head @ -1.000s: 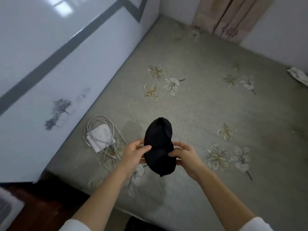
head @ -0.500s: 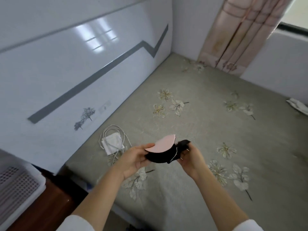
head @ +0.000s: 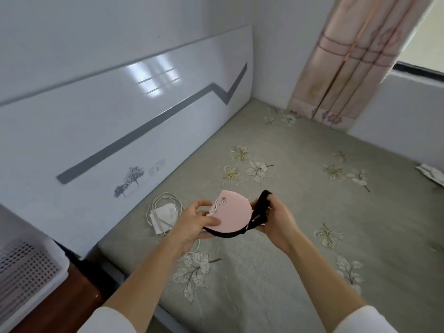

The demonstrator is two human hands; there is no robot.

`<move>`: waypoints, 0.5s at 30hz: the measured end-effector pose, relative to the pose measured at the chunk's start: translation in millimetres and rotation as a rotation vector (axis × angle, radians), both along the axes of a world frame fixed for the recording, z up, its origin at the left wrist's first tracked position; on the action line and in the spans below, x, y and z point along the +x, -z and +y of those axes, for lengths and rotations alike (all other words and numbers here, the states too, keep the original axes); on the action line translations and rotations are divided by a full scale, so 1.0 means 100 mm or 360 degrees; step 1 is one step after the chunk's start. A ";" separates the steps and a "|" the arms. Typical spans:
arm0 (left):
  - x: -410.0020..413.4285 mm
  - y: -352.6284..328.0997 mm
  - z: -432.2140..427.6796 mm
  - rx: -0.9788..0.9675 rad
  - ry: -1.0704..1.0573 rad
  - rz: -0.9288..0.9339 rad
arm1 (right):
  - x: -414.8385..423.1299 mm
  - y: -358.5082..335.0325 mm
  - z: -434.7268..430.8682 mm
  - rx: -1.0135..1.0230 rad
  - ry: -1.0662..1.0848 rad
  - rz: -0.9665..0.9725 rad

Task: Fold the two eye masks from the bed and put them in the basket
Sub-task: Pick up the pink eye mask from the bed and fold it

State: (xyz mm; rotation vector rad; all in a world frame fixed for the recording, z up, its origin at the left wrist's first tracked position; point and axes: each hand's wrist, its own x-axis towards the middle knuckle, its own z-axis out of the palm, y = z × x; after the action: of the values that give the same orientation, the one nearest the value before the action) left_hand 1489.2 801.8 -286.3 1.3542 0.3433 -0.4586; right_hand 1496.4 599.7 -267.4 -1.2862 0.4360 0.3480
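Observation:
I hold an eye mask [head: 231,216] folded in half above the bed [head: 300,236]; its pink face with a cartoon print is turned up and its black back shows along the lower edge. My left hand [head: 195,224] pinches the mask's left end between thumb and fingers. My right hand [head: 276,219] grips the bunched black strap [head: 262,207] at the right end. A white perforated basket [head: 26,272] stands at the lower left on a brown bedside surface. No second mask is visible.
A white charger with a coiled cable [head: 163,212] lies on the bed near the glossy white headboard [head: 108,145]. A white cloth [head: 431,173] lies at the bed's right edge. A pink curtain [head: 355,61] hangs in the far corner.
The mask went from hanging upright, black side showing, to folded flat with the pink side up. My right hand gathered the strap. The view rose, bringing the basket into sight.

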 end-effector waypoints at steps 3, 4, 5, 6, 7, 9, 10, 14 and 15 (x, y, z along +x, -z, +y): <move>-0.02 -0.05 -0.03 0.0036 0.0110 -0.0080 | 0.02 -0.01 0.11 -0.0246 -0.0063 -0.0012; -0.03 -0.07 -0.05 0.0046 0.0123 -0.0087 | 0.03 -0.01 0.15 -0.0308 -0.0067 -0.0037; -0.03 -0.09 -0.06 0.0045 0.0100 -0.0071 | 0.03 -0.01 0.18 -0.0351 -0.0068 -0.0069; -0.03 -0.11 -0.08 0.0019 0.0052 -0.0042 | 0.02 -0.01 0.20 -0.0380 -0.0064 -0.0102; -0.03 -0.12 -0.09 -0.0015 -0.0005 -0.0010 | 0.02 -0.01 0.22 -0.0399 -0.0059 -0.0135; -0.02 -0.13 -0.08 -0.0090 -0.0083 0.0003 | 0.01 -0.02 0.23 -0.0438 -0.0073 -0.0186; -0.02 -0.12 -0.07 -0.0108 -0.0094 -0.0007 | 0.00 -0.03 0.22 -0.0455 -0.0089 -0.0198; -0.01 -0.11 0.00 -0.0027 -0.0044 -0.0049 | 0.02 -0.08 0.17 -0.0491 -0.0136 -0.0203; -0.01 -0.11 0.02 0.0040 -0.0037 -0.0069 | 0.04 -0.10 0.15 -0.0492 -0.0136 -0.0203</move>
State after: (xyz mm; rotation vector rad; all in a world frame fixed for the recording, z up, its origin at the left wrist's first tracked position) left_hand 1488.2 804.1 -274.8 1.3816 0.3297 -0.4063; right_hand 1500.2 614.8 -257.3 -1.6224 0.3356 0.2747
